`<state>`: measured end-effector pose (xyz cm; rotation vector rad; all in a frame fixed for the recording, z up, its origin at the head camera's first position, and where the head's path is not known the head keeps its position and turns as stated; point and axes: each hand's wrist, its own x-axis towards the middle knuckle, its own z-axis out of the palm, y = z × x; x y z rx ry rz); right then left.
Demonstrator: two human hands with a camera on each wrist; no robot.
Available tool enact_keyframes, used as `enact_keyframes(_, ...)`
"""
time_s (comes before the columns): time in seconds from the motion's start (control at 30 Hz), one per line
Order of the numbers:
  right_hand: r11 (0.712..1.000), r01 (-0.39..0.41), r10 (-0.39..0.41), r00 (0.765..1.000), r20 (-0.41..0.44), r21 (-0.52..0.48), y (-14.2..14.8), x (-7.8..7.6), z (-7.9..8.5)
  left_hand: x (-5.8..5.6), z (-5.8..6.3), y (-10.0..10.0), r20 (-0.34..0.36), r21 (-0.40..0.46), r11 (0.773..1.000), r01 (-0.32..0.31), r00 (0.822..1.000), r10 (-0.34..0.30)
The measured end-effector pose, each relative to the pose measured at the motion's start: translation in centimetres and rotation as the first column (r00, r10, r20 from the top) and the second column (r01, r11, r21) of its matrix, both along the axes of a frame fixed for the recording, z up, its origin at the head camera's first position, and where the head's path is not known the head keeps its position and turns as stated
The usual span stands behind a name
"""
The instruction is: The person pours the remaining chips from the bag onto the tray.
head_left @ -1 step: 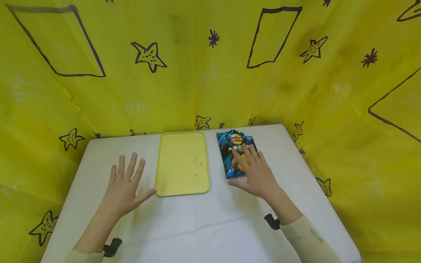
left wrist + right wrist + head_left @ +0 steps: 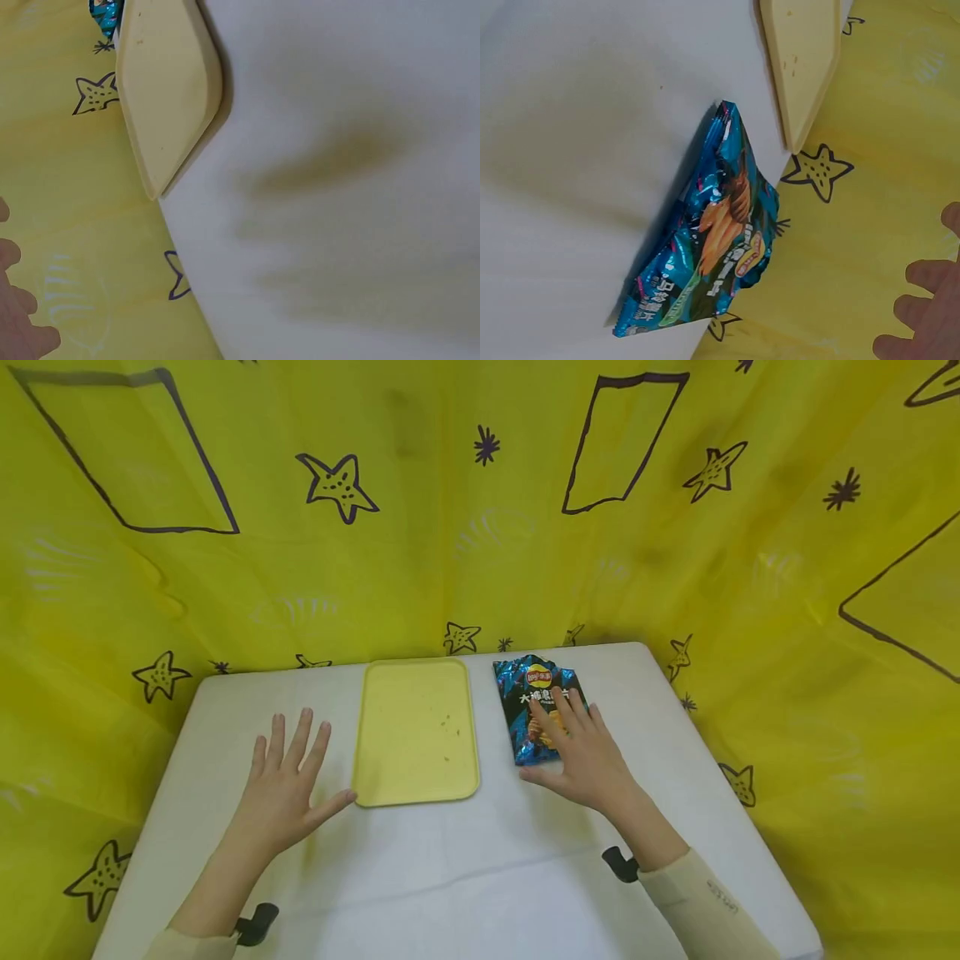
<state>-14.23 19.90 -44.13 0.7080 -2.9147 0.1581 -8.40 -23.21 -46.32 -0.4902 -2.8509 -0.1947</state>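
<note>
My left hand (image 2: 281,797) is spread with straight fingers over the left part of the table, above its own shadow. In the head view its thumb tip overlaps the near left corner of a yellow tray (image 2: 416,735), which has a few small crumbs on it. On the right, my right hand (image 2: 588,760), fingers apart, appears above a blue and black bag of potato chips (image 2: 517,693) and hides part of it. The right wrist view shows the chip bag (image 2: 720,232) lying on the table, apart from the fingers (image 2: 930,277). Neither hand holds anything.
A white cloth covers the table (image 2: 450,868). Behind it and at both sides hangs a yellow curtain (image 2: 420,552) with starfish drawings, close against the table's back edge. Black wrist pieces (image 2: 257,924) sit by both sleeves.
</note>
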Motion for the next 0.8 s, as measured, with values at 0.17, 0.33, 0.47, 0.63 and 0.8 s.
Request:
enact_keyframes(0.17,0.998,0.029,-0.028,0.999,0.025,-0.051,0.5,-0.5,-0.5,0.1,-1.0,0.2,0.049,0.041,0.999,0.000,0.999,-0.002)
enact_keyframes(0.33,0.952,0.187,-0.173,0.982,0.078,-0.241,2.5,-2.6,-2.3,-0.5,-3.0,0.6,0.142,0.129,0.992,-0.001,0.990,-0.018)
enact_keyframes(0.47,0.875,0.356,-0.307,0.932,0.192,-0.329,4.7,-4.8,-4.7,-1.5,-4.8,0.9,0.225,0.150,0.989,-0.015,0.974,-0.020)
enact_keyframes(0.63,0.818,0.488,-0.372,0.853,0.366,-0.306,6.9,-6.6,-6.9,-3.1,-5.9,1.5,0.274,0.137,0.990,-0.004,0.961,-0.034)
enact_keyframes(0.8,0.770,0.554,-0.351,0.782,0.515,-0.316,7.6,-7.5,-7.8,-4.2,-6.4,1.9,0.344,0.134,0.991,-0.011,0.938,-0.037)
